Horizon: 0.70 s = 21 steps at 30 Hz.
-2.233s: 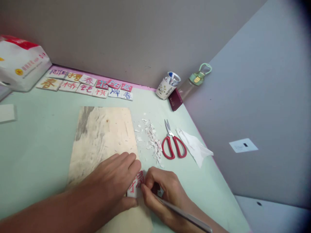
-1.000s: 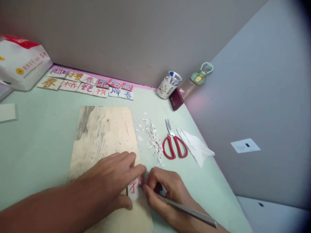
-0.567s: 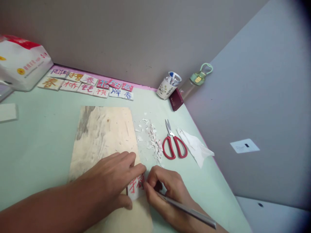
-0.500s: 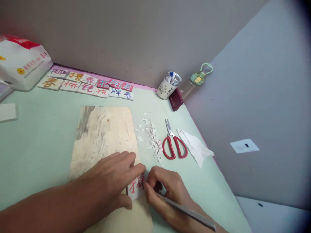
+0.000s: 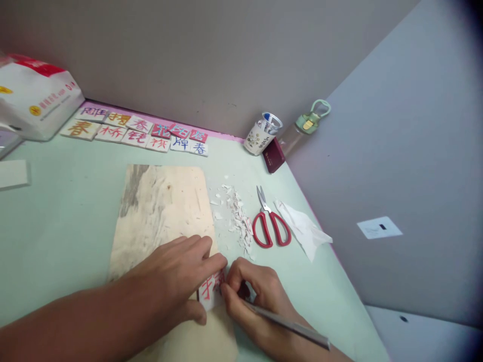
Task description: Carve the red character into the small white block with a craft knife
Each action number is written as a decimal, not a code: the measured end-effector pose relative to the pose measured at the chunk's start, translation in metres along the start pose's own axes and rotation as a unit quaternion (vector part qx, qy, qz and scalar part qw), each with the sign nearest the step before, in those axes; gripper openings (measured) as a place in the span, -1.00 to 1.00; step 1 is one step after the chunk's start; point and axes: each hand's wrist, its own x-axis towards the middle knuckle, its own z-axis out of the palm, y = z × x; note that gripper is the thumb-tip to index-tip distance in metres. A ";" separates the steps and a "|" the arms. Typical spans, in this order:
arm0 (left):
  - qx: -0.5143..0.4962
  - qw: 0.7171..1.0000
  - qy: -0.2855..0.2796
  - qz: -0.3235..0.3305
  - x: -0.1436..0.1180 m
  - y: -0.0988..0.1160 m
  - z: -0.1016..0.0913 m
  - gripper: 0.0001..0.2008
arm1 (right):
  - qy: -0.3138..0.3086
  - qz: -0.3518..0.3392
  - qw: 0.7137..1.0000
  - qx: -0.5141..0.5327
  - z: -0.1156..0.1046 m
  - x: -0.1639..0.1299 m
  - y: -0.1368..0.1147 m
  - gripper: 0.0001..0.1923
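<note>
Here, left hand (image 5: 177, 281) presses flat on a small white block (image 5: 210, 294) with red character, at near edge of wooden board (image 5: 162, 211); right hand (image 5: 256, 296) grips a metal carving tool (image 5: 290, 328) against it; red scissors (image 5: 269, 223) lie beyond

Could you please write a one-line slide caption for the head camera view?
Left hand steadies a small white block with red characters on a wooden board while the right hand works it with a slim metal tool.

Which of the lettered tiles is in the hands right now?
The white tile with red strokes on the wood board. The left hand pins it and the right hand works it with a metal tool. The other tiles lie in rows by the wall.
</note>
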 end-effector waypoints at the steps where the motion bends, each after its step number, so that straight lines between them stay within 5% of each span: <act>1: 0.000 1.000 -0.003 -0.002 0.001 0.000 0.000 -0.35 | 0.002 0.015 1.000 0.013 0.000 0.000 0.000 -0.78; 10: -0.004 1.000 -0.025 -0.007 0.001 0.005 -0.007 -0.38 | 0.014 0.044 0.999 0.025 0.001 0.002 -0.001 -0.76; 21: 0.026 1.000 -0.014 0.002 0.003 -0.001 -0.002 -0.36 | 0.059 -0.143 0.985 -0.074 0.014 -0.005 0.011 -0.78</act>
